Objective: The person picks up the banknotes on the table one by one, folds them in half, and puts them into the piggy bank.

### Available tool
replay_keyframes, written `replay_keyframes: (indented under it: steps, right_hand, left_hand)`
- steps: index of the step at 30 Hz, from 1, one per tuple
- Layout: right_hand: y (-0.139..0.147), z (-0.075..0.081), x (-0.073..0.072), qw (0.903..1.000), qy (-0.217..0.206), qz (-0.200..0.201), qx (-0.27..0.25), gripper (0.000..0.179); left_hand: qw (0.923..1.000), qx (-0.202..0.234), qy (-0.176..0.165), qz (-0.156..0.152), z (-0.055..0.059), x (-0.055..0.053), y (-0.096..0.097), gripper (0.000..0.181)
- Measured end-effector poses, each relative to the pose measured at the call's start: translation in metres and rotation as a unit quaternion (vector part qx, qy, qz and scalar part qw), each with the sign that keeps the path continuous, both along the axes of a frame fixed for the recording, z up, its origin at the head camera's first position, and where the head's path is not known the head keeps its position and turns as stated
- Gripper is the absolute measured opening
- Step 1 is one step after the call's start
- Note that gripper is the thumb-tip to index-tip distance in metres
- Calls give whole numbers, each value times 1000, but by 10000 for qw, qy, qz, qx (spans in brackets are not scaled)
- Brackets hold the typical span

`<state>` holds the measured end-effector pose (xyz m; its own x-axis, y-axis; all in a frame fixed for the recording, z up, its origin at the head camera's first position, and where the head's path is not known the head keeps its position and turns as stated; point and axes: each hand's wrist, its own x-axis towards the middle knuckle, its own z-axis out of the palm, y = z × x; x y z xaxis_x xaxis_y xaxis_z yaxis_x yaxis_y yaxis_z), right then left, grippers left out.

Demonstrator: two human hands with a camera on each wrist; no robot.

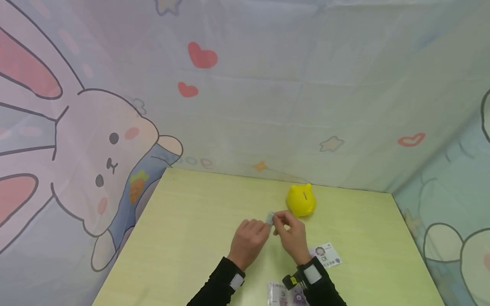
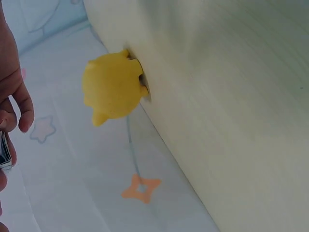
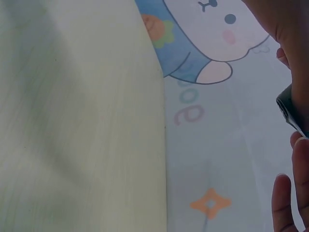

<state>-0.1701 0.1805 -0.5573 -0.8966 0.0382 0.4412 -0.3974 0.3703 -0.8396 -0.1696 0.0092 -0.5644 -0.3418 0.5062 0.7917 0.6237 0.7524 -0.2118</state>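
Note:
Both hands meet in the head view over a small, grey-green folded banknote (image 1: 270, 218). Its layered edge shows in the right wrist view, where the folded banknote (image 3: 288, 108) lies close by the fingers. My left hand (image 1: 249, 241) grips it from the left with fingers curled. From the other side, my right hand (image 1: 292, 236) pinches it between thumb and fingertips. Just beyond the right hand stands a yellow piggy bank (image 1: 301, 200), a dark coin slot on top; the left wrist view shows the piggy bank (image 2: 111, 86) on its short feet.
A play banknote (image 1: 327, 256) lies partly under the right forearm. Nearer the front edge lies another purple-white note (image 1: 278, 294), partly covered by the right sleeve. The pale yellow table (image 1: 183, 229) backs onto a printed cloth (image 1: 268, 106) with hearts and a rabbit.

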Motion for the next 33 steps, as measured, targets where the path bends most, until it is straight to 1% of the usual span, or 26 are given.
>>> replay_keyframes:
  steps: [3, 5, 7, 11, 15, 21, 26, 28, 31, 33]
  right_hand:
    - [1, 2, 0, 10000, 40, 24, 61, 6]
    - [1, 2, 1, 9999, 63, 35, 95, 7]
    - [2, 3, 1, 9998, 178, 82, 94, 8]
    - [2, 5, 0, 9988, 399, 222, 191, 9]
    - [3, 8, -3, 9979, 444, 383, 285, 11]
    - [6, 12, -3, 9973, 348, 514, 393, 13]
    - [6, 15, 3, 9970, 162, 601, 460, 14]
    - [7, 14, 4, 9973, 91, 570, 464, 13]
    - [6, 14, 4, 9980, 9, 468, 436, 12]
    - [6, 13, 3, 9984, -18, 416, 384, 10]
  left_hand:
    - [10000, -15, 5, -86, 0, -2, 2, 10]
    - [9999, -56, -21, -130, 2, -2, 1, 11]
    - [9998, -95, -66, -163, 5, -2, 1, 14]
    - [9997, -136, -122, -138, 12, -3, -1, 19]
    - [9995, -220, -219, -77, 18, -6, -3, 21]
    - [9984, -412, -394, 26, 25, -5, -4, 17]
    - [9975, -521, -464, 79, 26, -2, -5, 17]
    - [9974, -528, -484, 78, 25, -1, -5, 16]
    - [9978, -393, -537, 17, 23, 0, -5, 17]
    - [9975, -115, -691, -57, 20, 0, -5, 18]
